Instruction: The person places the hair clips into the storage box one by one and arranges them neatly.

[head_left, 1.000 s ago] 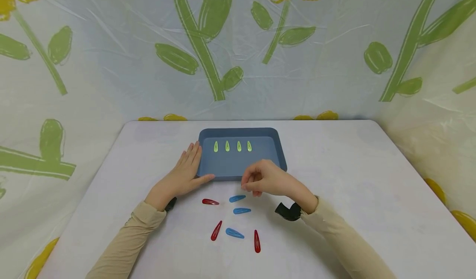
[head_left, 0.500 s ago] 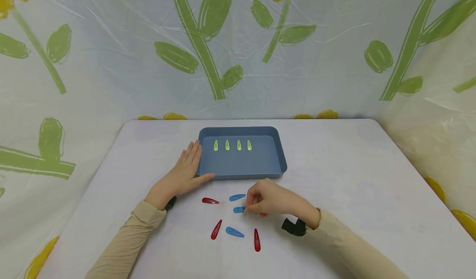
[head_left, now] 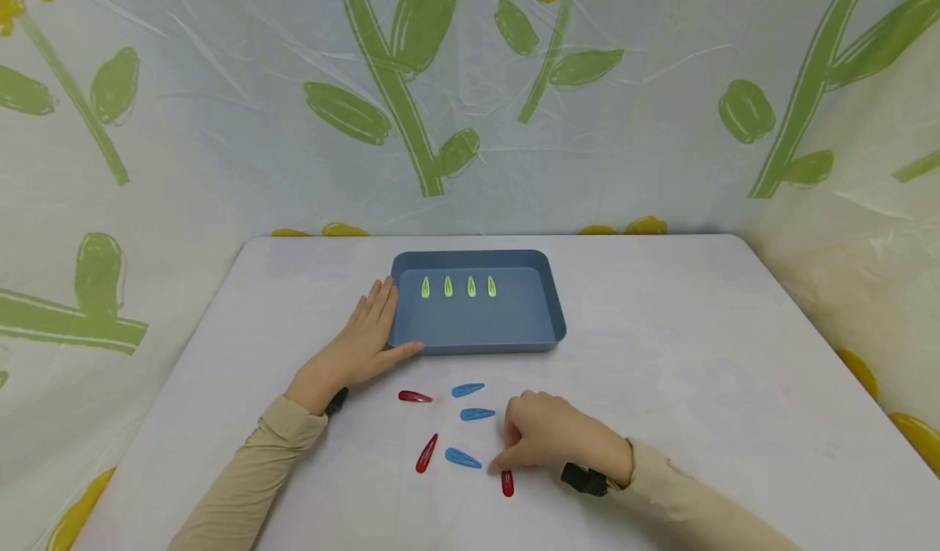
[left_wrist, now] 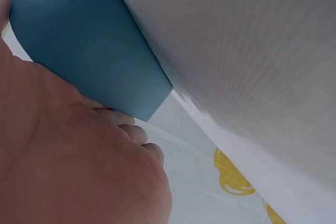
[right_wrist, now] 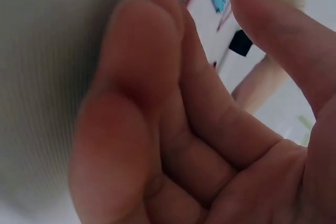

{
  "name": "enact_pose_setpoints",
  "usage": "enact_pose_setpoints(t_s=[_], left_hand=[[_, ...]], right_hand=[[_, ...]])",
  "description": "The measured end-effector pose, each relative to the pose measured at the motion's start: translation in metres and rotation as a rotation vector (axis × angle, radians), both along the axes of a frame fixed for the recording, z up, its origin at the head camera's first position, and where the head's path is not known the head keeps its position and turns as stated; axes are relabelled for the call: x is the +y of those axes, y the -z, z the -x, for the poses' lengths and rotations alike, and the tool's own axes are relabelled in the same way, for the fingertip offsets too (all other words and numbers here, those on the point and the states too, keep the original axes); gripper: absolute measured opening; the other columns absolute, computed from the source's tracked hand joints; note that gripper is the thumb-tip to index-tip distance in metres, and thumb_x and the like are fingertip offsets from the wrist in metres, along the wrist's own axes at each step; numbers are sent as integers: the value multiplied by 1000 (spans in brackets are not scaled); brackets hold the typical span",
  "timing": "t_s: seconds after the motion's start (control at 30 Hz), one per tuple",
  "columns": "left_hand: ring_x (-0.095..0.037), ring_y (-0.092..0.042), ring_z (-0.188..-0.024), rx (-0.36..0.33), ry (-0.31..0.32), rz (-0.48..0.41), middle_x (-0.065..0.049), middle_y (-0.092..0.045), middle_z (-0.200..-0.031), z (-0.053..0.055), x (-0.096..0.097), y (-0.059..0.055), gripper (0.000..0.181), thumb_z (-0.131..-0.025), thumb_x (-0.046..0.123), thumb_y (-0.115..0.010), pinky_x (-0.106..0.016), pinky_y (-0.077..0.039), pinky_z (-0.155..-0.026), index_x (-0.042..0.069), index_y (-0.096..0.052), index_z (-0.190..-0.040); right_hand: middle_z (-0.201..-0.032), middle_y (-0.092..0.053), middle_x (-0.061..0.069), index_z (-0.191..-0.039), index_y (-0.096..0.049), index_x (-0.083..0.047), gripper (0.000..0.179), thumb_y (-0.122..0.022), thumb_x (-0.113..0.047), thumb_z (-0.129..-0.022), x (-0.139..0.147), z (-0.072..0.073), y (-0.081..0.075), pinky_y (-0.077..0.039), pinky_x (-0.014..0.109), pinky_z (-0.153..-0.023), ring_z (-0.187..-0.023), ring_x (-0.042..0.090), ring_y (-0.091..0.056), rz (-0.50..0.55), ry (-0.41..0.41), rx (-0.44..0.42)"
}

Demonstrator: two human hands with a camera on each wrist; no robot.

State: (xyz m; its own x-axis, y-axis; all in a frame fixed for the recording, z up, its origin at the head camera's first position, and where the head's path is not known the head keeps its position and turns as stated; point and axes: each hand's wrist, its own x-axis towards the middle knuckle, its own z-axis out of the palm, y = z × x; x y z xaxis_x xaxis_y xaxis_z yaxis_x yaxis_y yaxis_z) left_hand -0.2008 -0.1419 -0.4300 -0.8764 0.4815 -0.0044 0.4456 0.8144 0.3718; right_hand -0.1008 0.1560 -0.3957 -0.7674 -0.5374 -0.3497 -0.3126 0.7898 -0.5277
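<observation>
Beside three blue clips point(head_left: 477, 414), parted, empty right fingers point(right_wrist: 139, 51) partly hide a red clip point(head_left: 507, 484); straight left fingers point(head_left: 378, 302) touch the tray point(head_left: 477, 326).

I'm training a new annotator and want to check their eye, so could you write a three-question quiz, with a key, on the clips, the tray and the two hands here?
1. How many pale green clips lie in the tray?
2. True or false: the left hand touches the tray, its fingers extended.
3. Multiple choice: in the head view, what colour is the clip that the right hand partly covers?
A) pale green
B) blue
C) red

Key
1: Four, in a row.
2: True.
3: C, red.
</observation>
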Motion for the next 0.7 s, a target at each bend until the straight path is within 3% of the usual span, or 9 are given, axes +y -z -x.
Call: enact_pose_setpoints(t_s=[0.23,0.7], left_hand=[[-31,15,-150,-7,-5,8,-20,10,-164,0,-2,2,110,-93,71,-47,-50,2,-120,-6,1,-156],[-31,14,-150,15,6,-2,-20,8,-164,2,-2,5,109,-93,69,-48,-51,1,-120,-7,0,-155]], right_hand=[[-63,-50,-4,-57,-59,-18,37,-88,-34,-73,-6,-6,-1,-35,26,-53,-62,13,-45,-75,10,45],[-64,-50,-3,-58,-59,-18,34,-89,-29,-71,-5,-6,2,-36,27,-55,-64,14,-45,-54,21,52]])
